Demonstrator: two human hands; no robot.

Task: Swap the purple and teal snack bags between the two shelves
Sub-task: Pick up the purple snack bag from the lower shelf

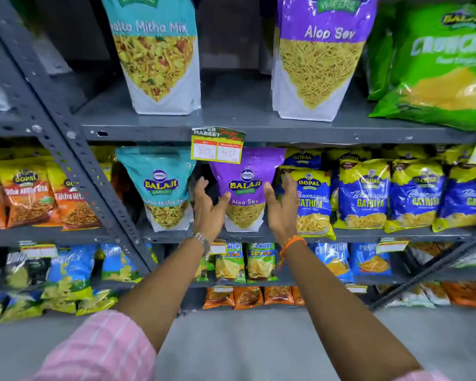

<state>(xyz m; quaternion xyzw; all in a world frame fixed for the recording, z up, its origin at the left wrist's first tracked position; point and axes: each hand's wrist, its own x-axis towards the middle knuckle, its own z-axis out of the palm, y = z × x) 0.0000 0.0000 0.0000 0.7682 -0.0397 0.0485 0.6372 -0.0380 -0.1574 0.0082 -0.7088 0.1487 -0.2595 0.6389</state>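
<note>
While both hands reach into a grey metal rack of snacks, four task bags stand on two shelves. On the top shelf [259, 127], a teal bag [157, 59] stands left and a purple bag [318, 61] right, well apart, with bare shelf between them. Right of these, a green bag [434, 70] leans close to the purple one.

On the lower shelf [396, 232], orange packs [28, 196] fill the far left, behind a slanted rack post [74, 158]. Next comes a lower teal bag [164, 188], upright. The left hand [208, 204], fingers spread, sits in the narrow gap beside it, thumb touching the lower purple bag [246, 193]. The right hand [282, 207], also spread, flanks that bag's other side. Neither hand has closed on it; they bracket it, palms facing in. A price tag [217, 145] hangs from the top shelf's lip over the bag's upper left corner. Blue packs [363, 193] crowd close on the right.

Each shelf holds one teal and one purple bag, so I cannot tell which have already been moved or how many remain. The step in hand looks like grasping the lower purple bag.

Room is tight: the bag must come out forward, under the tag and lip, without dragging the nearest blue pack. The top shelf's middle gap offers open room.
</note>
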